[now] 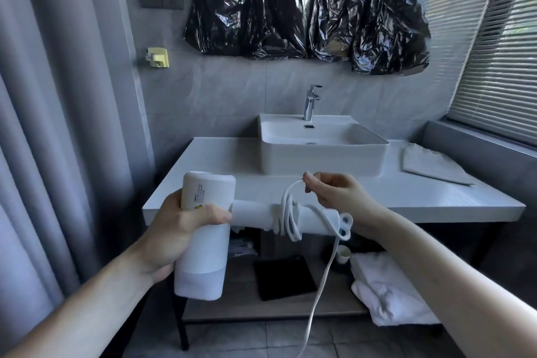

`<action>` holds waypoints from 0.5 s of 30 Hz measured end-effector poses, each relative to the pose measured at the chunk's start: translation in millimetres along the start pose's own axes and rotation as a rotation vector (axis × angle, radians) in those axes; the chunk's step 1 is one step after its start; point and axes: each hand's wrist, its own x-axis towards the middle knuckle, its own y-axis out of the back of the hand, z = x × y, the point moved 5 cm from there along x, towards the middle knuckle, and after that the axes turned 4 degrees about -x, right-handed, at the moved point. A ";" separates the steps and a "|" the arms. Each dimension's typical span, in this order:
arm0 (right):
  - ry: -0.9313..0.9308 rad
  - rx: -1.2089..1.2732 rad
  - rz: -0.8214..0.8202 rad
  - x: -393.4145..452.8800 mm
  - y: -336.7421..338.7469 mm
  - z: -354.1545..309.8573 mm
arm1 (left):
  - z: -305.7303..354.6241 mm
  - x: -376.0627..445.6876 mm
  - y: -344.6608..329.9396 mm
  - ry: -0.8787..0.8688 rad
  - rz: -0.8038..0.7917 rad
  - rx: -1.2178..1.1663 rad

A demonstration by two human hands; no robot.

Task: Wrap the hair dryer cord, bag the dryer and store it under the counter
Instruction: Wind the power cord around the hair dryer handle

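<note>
My left hand [180,229] grips the barrel of a white hair dryer [203,244], held in front of the counter with its handle pointing right. A few loops of the white cord [286,219] sit around the handle. My right hand [334,192] pinches a loop of that cord just above the handle. The rest of the cord hangs from the handle's end toward the floor. A flat grey cloth bag [433,164] lies on the white counter [406,197], to the right of the sink.
A white basin [322,151] with a chrome tap [311,102] stands on the counter. Under the counter a wooden shelf [241,302] holds a black flat item [283,277], a small cup [344,253] and folded white towels [386,288]. Grey curtain left, window blinds right.
</note>
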 end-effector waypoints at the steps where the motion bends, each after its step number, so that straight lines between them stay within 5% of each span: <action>1: -0.007 0.065 -0.017 -1.4 -3.5 5.8 | -0.3 1.2 2.6 0.010 0.029 -0.031; 9: -0.167 0.170 -0.129 -23.9 -48.7 36.2 | -10.7 7.2 2.8 0.095 0.138 -0.167; 15: -0.153 0.015 -0.210 -48.2 -64.8 42.3 | -5.0 12.9 7.9 0.028 0.330 -0.199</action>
